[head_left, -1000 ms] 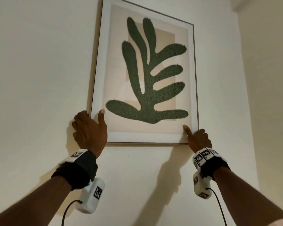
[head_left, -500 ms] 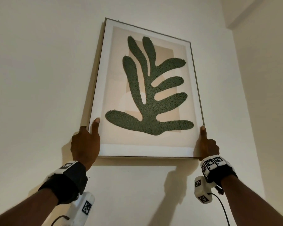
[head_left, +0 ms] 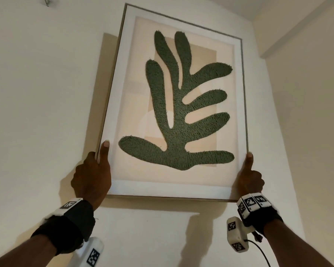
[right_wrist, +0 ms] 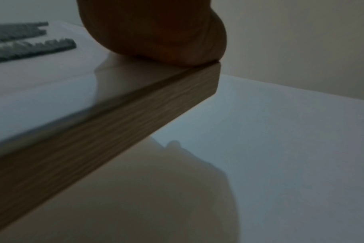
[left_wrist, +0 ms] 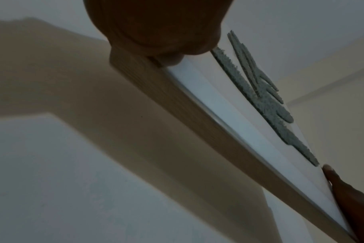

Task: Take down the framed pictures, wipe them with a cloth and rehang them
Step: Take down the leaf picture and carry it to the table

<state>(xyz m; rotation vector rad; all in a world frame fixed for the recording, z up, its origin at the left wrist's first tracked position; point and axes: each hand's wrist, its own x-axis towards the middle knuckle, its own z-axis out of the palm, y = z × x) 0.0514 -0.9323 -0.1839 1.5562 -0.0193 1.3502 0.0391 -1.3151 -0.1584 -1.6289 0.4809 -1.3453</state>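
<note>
A tall framed picture [head_left: 174,116] with a green leaf shape on beige, a white mat and a thin wooden frame is held up in front of the cream wall, tilted a little clockwise and casting a shadow to its left. My left hand [head_left: 93,176] grips its lower left corner, thumb on the front and fingers behind. At the lower right corner my right hand [head_left: 249,178] grips the frame the same way. The left wrist view shows the frame's wooden bottom edge [left_wrist: 197,115] under my palm [left_wrist: 156,24]. The right wrist view shows the frame's corner [right_wrist: 197,82] under my palm [right_wrist: 156,32].
A small hook or nail [head_left: 46,1] sticks out of the wall at the upper left. A second wall [head_left: 307,112] meets this one in a corner to the right of the picture. Bare wall [head_left: 162,237] lies below the frame.
The picture has come nearer and lower in view, away from the wall. My right hand shifted from the bottom edge to the lower right corner; my left thumb slid up the left side.
</note>
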